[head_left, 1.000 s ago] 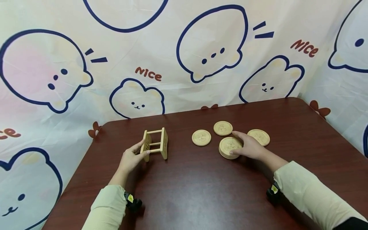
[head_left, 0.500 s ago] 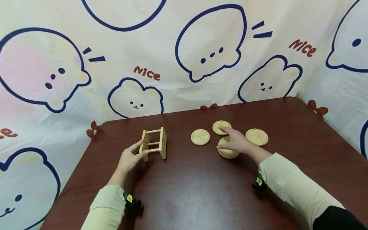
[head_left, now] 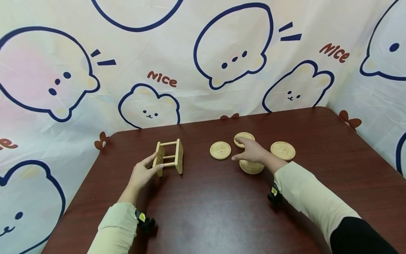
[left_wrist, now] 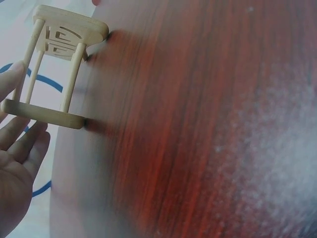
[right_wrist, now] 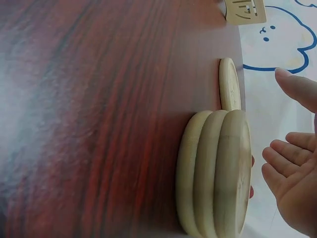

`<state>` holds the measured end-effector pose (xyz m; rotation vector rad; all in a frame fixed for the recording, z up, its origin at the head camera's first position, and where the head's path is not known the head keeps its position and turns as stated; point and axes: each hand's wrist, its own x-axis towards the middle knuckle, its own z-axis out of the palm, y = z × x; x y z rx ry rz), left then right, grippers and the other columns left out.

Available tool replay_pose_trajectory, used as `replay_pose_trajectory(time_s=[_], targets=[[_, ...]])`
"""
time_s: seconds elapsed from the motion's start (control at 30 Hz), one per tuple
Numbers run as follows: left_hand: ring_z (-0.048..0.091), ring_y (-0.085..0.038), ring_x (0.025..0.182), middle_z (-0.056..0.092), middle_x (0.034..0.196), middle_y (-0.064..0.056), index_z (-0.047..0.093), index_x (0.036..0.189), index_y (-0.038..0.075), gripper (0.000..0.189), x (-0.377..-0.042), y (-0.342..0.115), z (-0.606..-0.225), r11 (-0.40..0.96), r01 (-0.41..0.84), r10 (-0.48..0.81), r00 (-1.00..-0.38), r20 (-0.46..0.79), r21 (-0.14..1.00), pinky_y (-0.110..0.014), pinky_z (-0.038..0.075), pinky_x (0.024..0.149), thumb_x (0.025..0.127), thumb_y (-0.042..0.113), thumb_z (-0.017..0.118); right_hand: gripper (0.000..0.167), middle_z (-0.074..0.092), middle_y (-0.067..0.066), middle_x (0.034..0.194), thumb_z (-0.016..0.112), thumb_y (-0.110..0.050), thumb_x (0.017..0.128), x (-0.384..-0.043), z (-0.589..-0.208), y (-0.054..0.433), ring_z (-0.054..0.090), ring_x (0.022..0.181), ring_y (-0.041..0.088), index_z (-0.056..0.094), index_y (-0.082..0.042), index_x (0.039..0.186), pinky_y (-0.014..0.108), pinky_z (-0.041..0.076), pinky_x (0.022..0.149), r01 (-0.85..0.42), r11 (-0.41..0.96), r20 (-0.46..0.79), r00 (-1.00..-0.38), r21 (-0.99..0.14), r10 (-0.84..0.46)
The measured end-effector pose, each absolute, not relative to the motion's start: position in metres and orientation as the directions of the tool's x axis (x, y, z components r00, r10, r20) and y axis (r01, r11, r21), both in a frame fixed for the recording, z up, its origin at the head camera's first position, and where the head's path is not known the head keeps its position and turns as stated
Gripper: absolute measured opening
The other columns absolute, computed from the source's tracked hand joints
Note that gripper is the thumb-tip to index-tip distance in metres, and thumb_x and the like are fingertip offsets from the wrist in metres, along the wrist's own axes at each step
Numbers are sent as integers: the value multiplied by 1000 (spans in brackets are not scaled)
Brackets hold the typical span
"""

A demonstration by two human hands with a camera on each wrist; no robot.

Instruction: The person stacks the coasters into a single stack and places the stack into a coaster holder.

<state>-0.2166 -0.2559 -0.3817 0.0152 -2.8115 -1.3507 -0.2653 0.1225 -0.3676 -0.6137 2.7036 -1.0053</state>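
Observation:
A light wooden coaster holder (head_left: 169, 157), two carved side panels joined by thin rods, stands at the left of the table. My left hand (head_left: 141, 173) grips its near panel, with the thumb on one face and the fingers on the other, as the left wrist view (left_wrist: 52, 119) shows. My right hand (head_left: 253, 152) hovers with spread fingers over a stack of 3 round wooden coasters (right_wrist: 213, 178), touching none that I can see. It partly covers the stack and a single coaster (head_left: 244, 135) behind it. Left of its fingertips lies another coaster (head_left: 220, 150).
One more coaster (head_left: 283, 151) lies flat to the right, behind my right wrist. All stand on a dark red-brown wooden table (head_left: 203, 208). A cloth printed with cartoon bears (head_left: 222, 42) hangs close behind the table's back edge.
My right hand has left the right side of the coaster stack and moved left across it, empty. The left hand and the coaster holder stay in place.

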Motion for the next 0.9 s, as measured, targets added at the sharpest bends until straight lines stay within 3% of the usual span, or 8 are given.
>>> replay_pose_trajectory(time_s=[0.43,0.9], targets=[[38,-28,116,36,132,-12,35,134,19,68,-219,-255,-380,613,-25,-16,-1000,-20,789,-42,36,88,76,38,64,77,36,17,131,68,-26,73,-284,-364,95,34,118,27,28,2,133,40,30,93,-323,668,-61,-873,-670,-483],[37,-26,117,36,132,-12,30,135,16,75,-219,-255,-379,591,-46,-20,-999,-43,806,-40,36,89,74,39,65,79,28,17,135,67,-24,74,-299,-366,79,29,121,29,25,3,134,40,27,95,-304,684,-146,-844,-664,-517]])
